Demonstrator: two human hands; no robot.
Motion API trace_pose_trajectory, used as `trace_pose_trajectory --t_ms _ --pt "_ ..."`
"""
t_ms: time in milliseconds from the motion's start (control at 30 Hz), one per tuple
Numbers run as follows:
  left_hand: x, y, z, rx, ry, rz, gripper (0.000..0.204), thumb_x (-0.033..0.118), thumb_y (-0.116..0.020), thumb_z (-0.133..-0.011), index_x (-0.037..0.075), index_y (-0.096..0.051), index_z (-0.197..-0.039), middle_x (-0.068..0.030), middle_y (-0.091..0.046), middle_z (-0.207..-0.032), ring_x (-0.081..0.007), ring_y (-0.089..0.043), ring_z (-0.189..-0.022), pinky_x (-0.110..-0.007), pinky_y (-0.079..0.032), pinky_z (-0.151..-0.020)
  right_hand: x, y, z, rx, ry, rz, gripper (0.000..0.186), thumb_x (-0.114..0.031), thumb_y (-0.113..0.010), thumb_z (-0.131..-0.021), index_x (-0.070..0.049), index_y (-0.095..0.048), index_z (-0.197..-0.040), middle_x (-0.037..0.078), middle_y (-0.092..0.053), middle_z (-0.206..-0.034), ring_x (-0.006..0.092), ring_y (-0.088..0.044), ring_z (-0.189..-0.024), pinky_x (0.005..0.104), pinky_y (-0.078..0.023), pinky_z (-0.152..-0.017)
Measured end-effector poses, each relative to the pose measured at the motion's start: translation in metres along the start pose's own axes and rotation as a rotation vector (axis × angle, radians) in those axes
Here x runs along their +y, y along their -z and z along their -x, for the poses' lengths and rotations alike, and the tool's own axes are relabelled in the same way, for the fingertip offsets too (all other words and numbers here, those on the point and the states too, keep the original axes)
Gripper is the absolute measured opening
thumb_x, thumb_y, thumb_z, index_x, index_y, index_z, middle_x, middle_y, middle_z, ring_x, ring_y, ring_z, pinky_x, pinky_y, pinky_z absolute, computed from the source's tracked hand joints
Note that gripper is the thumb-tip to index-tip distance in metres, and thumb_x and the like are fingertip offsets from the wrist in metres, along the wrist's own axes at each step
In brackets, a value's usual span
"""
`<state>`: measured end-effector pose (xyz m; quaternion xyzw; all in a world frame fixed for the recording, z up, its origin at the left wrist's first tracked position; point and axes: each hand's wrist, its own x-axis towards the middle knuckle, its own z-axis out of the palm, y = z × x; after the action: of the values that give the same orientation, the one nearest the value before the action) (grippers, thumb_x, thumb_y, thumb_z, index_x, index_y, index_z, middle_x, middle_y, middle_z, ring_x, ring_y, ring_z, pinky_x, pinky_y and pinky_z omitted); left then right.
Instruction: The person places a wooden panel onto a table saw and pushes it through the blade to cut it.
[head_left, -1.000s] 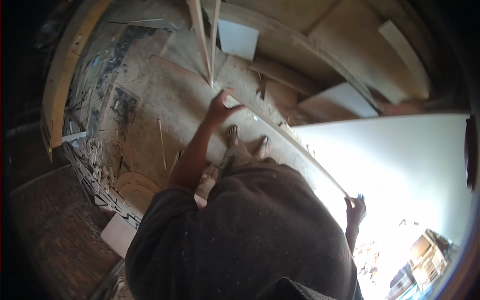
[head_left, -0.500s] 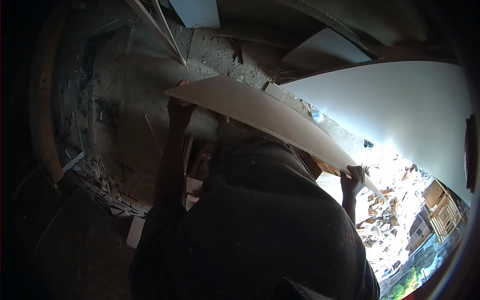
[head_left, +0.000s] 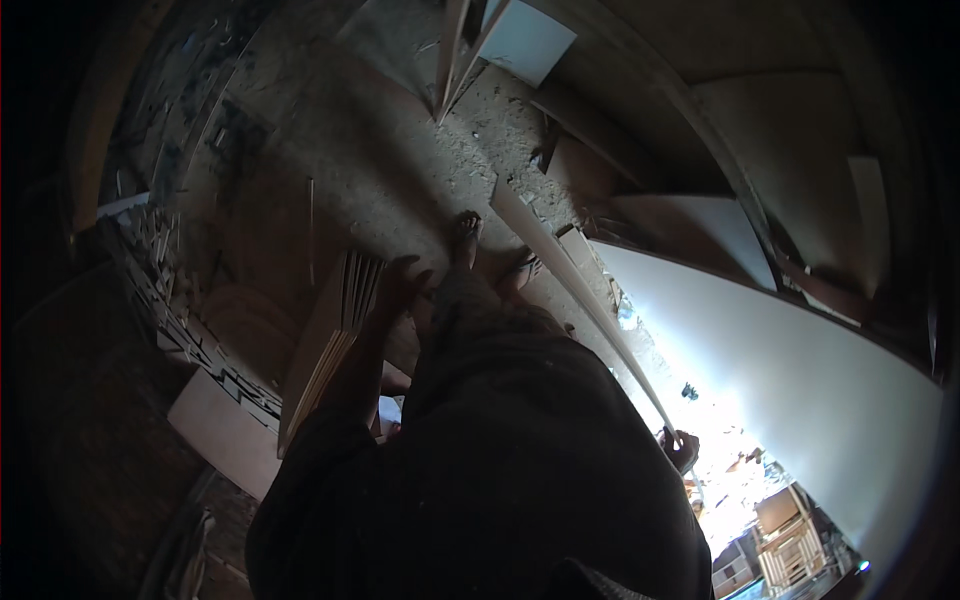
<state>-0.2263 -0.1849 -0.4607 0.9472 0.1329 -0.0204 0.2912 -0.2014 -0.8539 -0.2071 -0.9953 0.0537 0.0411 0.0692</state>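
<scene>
A long, thin board (head_left: 583, 287) stands on edge at my right side, seen as a narrow strip slanting from the floor ahead toward me. My right hand (head_left: 683, 451) grips its near end, fingers closed around the edge. My left hand (head_left: 402, 286) is off the board, its fingers stretched out and apart with nothing in them. It is beside a stack of thin panels (head_left: 333, 335) standing upright close together at my left.
A large white panel (head_left: 770, 370) leans at the right. Two thin wood strips (head_left: 455, 60) rise ahead. Offcuts (head_left: 160, 250) and a pale flat board (head_left: 220, 425) lie at the left. Bright debris and a wooden crate (head_left: 790, 540) are at the lower right.
My left hand has let go of the board's far end and moved back and down beside the panel stack. The board has swung upright on my right; my right hand still grips it, lower now.
</scene>
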Motion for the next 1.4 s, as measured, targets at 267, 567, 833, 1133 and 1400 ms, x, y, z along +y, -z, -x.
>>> trace_pose_trajectory --t_ms 267,567,833,1133,1400 --pt "-0.066 0.010 0.140 -0.335 0.730 0.180 0.045 0.046 -0.075 -0.077 0.003 -0.070 -0.087 -0.0183 -0.069 -0.085 -0.0343 -0.067 -0.082 -0.044 -0.053 -0.072 0.014 0.011 0.005 -0.173 -0.039 0.121 0.024 -0.027 -0.080 -0.076 -0.008 -0.070 -0.086 0.009 -0.066 -0.082 0.0284 -0.062 -0.083 0.0412 -0.049 -0.072" --pt "-0.041 0.024 0.046 -0.265 0.565 0.341 0.046 0.042 -0.075 -0.079 0.004 -0.068 -0.102 -0.0156 -0.070 -0.096 -0.0313 -0.067 -0.092 -0.040 -0.052 -0.080 -0.010 0.005 -0.011 -0.143 -0.274 0.200 0.024 -0.033 -0.076 -0.079 -0.011 -0.073 -0.089 0.011 -0.066 -0.091 0.0285 -0.060 -0.093 0.0444 -0.047 -0.080" --pt "0.178 0.118 -0.144 0.171 -0.012 0.733 0.100 0.024 -0.089 -0.064 0.003 -0.036 -0.145 -0.0175 -0.043 -0.146 -0.0284 -0.042 -0.136 -0.039 -0.033 -0.112 -0.021 0.019 -0.023 -0.223 -0.298 -0.112 0.027 -0.029 -0.078 -0.077 -0.004 -0.068 -0.081 0.012 -0.063 -0.084 0.0293 -0.060 -0.085 0.0432 -0.046 -0.077" --pt "0.223 0.069 -0.213 -0.100 -0.158 0.945 0.082 0.012 -0.089 -0.058 0.004 -0.053 -0.130 -0.0110 -0.057 -0.130 -0.0232 -0.049 -0.127 -0.036 -0.032 -0.111 0.010 0.006 -0.039 0.216 -0.109 -0.110 0.029 -0.016 -0.084 -0.071 0.001 -0.061 -0.080 0.014 -0.063 -0.083 0.0331 -0.060 -0.085 0.0442 -0.047 -0.080" --pt "0.231 0.052 -0.213 0.142 -0.115 0.813 0.056 0.030 -0.093 -0.060 0.003 -0.056 -0.091 -0.0053 -0.056 -0.086 -0.0150 -0.054 -0.088 -0.033 -0.046 -0.085 0.001 0.000 -0.069 0.318 -0.062 0.007 0.038 -0.027 -0.083 -0.071 -0.005 -0.054 -0.061 0.006 -0.050 -0.060 0.0270 -0.050 -0.061 0.0439 -0.041 -0.069"
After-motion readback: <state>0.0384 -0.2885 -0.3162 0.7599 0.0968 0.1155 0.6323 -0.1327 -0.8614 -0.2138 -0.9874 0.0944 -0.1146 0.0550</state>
